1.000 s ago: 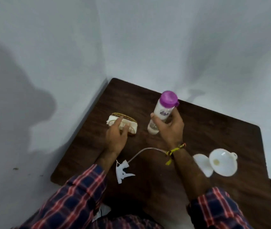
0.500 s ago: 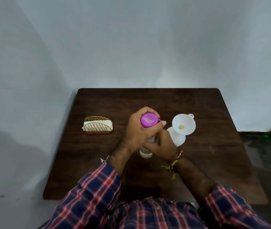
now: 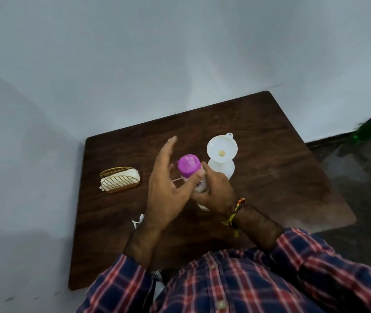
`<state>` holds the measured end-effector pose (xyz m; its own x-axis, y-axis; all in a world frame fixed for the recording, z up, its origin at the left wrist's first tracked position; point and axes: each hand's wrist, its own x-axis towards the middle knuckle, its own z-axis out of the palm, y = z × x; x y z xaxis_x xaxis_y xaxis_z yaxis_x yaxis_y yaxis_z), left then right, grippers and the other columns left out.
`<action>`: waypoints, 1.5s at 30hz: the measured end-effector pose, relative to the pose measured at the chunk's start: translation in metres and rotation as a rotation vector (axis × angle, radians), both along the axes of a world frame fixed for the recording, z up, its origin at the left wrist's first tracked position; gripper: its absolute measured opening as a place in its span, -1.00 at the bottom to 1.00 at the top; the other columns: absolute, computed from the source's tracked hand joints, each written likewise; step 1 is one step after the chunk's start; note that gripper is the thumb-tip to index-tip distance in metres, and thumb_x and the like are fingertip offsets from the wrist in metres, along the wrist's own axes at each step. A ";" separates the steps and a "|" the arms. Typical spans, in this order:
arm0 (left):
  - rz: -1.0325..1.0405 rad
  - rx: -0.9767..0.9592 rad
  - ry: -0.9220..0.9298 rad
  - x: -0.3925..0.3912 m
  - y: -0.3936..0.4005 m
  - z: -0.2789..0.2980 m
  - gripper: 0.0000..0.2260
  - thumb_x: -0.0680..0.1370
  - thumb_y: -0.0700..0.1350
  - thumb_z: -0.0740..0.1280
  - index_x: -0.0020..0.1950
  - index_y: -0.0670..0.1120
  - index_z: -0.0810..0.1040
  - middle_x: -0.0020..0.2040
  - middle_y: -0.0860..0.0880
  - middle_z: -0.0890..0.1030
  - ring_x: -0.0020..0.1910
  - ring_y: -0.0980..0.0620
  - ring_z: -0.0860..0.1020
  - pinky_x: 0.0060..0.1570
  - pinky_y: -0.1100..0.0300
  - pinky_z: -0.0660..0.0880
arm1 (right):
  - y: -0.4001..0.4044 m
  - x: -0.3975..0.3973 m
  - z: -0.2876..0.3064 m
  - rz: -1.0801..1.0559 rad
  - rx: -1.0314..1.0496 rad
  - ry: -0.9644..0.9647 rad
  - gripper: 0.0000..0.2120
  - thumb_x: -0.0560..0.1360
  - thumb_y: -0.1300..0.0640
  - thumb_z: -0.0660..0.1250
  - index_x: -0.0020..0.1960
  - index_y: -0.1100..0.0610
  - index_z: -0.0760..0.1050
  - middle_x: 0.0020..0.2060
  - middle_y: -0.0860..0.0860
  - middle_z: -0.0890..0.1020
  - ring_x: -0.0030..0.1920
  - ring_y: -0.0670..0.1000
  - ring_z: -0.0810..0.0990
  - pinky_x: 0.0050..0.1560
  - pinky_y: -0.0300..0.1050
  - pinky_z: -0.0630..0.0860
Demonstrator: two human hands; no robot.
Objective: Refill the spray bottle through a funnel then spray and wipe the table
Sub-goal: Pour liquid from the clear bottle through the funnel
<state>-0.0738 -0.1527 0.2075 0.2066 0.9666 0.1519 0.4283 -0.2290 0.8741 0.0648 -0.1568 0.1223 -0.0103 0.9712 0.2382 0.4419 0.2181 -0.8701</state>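
My right hand (image 3: 213, 190) grips a white refill bottle (image 3: 199, 184) with a purple cap (image 3: 188, 166), held tilted above the middle of the brown table (image 3: 281, 177). My left hand (image 3: 168, 184) is just left of the cap with fingers spread, off the cap. Behind the bottle stands a white spray bottle body (image 3: 225, 169) with a white funnel (image 3: 221, 147) in its neck. The white spray trigger head (image 3: 138, 221) lies on the table, mostly hidden behind my left wrist.
A gold wire holder with white napkins (image 3: 120, 181) sits on the table's left side. White walls close off the back and left. A green bottle (image 3: 369, 129) lies on the dark floor at the far right.
My left hand has come off the purple cap and opened its fingers. The head camera has tilted, so the table appears rotated.
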 end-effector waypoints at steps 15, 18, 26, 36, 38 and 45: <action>-0.342 -0.083 0.488 -0.014 0.037 0.022 -0.30 0.23 0.25 0.50 0.33 0.07 0.51 0.08 0.11 0.60 -0.03 0.18 0.57 0.00 0.18 0.59 | -0.006 0.016 -0.029 0.041 -0.114 -0.034 -0.49 0.37 -0.09 0.49 0.22 0.04 0.42 -0.06 -0.08 0.64 -0.11 -0.06 0.64 -0.09 -0.09 0.63; -0.519 -0.053 0.416 -0.011 0.038 0.014 -0.40 0.32 -0.01 0.57 0.34 0.02 0.51 0.21 0.08 0.56 0.16 0.15 0.54 0.11 0.15 0.58 | -0.006 0.018 -0.030 0.089 -0.120 -0.033 -0.42 0.36 -0.14 0.48 0.28 0.06 0.40 0.00 -0.06 0.64 -0.05 -0.04 0.65 -0.05 -0.03 0.63; -0.103 0.018 0.614 0.016 0.024 -0.003 -0.49 0.36 0.22 0.48 0.21 0.08 0.42 0.06 0.10 0.56 -0.01 0.11 0.54 -0.02 0.21 0.57 | -0.008 0.028 -0.029 0.040 -0.104 -0.162 -0.56 0.37 -0.15 0.43 0.09 0.07 0.40 -0.10 -0.05 0.63 -0.16 -0.07 0.61 -0.17 -0.11 0.60; -0.103 -0.072 0.797 0.024 0.038 -0.005 -0.39 0.35 0.48 0.24 0.19 0.09 0.49 0.08 0.06 0.51 0.01 0.10 0.50 0.00 0.11 0.54 | -0.009 0.037 -0.032 -0.002 -0.103 -0.188 -0.38 0.39 -0.06 0.50 0.35 0.09 0.38 0.04 0.01 0.66 -0.02 -0.03 0.65 0.01 -0.13 0.61; -0.359 -0.032 0.592 0.019 0.042 -0.008 -0.42 0.39 0.29 0.41 0.35 0.14 0.41 0.28 0.08 0.44 0.22 0.10 0.44 0.16 0.07 0.52 | -0.006 0.039 -0.030 -0.002 -0.128 -0.132 -0.48 0.38 -0.05 0.49 0.24 0.07 0.40 -0.04 -0.06 0.64 -0.12 -0.11 0.62 -0.11 -0.29 0.54; -0.228 -0.094 0.710 0.019 0.046 -0.003 -0.44 0.43 0.34 0.33 0.36 0.12 0.42 0.21 0.08 0.49 0.14 0.09 0.49 0.13 0.08 0.52 | 0.000 0.030 -0.033 0.033 -0.136 -0.155 -0.52 0.39 -0.08 0.50 0.18 0.06 0.41 -0.03 -0.08 0.65 -0.09 -0.11 0.63 -0.10 -0.21 0.59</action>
